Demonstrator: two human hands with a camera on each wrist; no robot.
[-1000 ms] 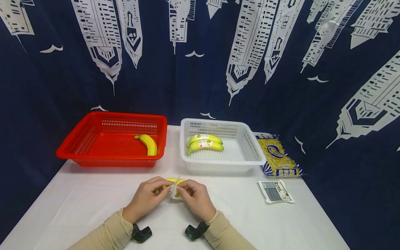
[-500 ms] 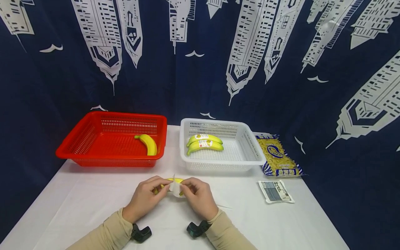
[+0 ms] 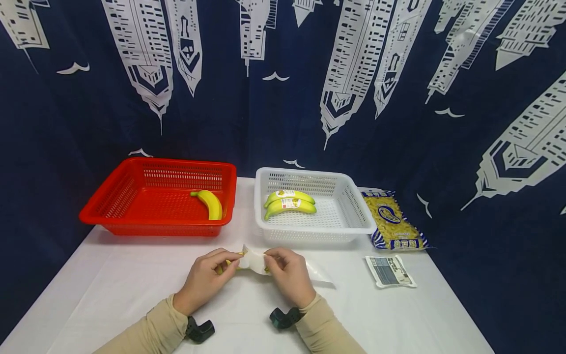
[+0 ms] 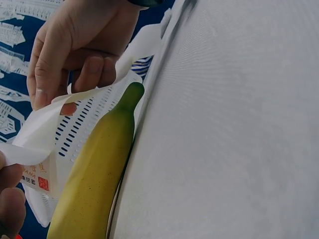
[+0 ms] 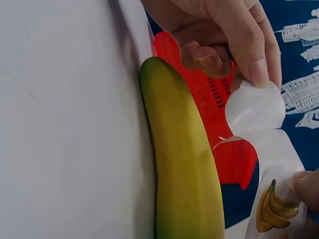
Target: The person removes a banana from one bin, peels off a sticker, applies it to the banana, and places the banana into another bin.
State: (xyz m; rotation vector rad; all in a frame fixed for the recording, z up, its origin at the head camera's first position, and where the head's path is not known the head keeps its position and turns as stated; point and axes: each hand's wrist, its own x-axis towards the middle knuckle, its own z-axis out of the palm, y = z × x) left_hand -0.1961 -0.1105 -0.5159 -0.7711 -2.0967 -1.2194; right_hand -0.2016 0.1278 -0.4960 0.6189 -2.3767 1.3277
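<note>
While both hands are working at the tabletop's near edge, the call runs like this:

Left hand: fingers are curling onto the near end of the banana and pinching one flap of the clear wrapper.
Right hand: thumb and fingers are pinching the other flap of the wrapper, its loose film trailing off to the right over the cloth.
Banana: it is lying flat on the white tabletop between the two hands, mostly hidden in the head view, with its green tip showing in the left wrist view.
Wrapper: it is lifting clear of the peel; a printed banana label is showing on the film.
Doing it well: my read is that pinning the fruit lightly while drawing the film sideways is the safer way, since squeezing risks bruising.
Red basket: it is sitting well behind on the left, holding one banana.
White basket: it is holding two labelled bananas.
Far right: a pasta bag and a small packet are lying on the cloth.
</note>
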